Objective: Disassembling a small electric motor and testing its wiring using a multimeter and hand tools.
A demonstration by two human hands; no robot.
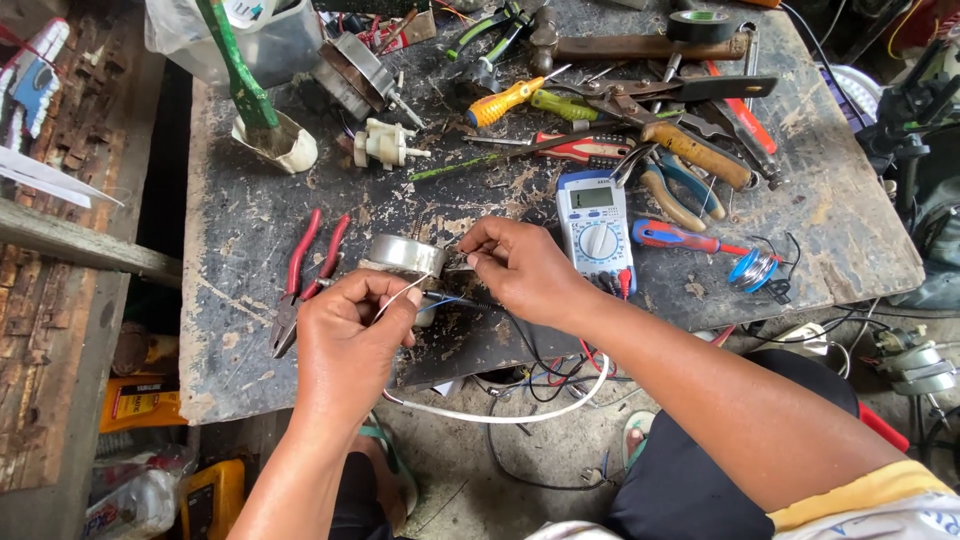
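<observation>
Left hand (pixel 350 335), nearest, pinches a thin wire (pixel 400 297) just below the metal can (pixel 405 255) on the desk (pixel 240 225); right hand (pixel 515 265) pinches the can's terminal. Probably wiring; next needs steady fingers.

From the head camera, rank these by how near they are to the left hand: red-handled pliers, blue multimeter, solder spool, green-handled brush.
1. Red-handled pliers, just left of the left hand.
2. Blue multimeter, to its right, past the right hand.
3. Green-handled brush, far up the board on the left.
4. Solder spool, far right near the board's edge.
</observation>
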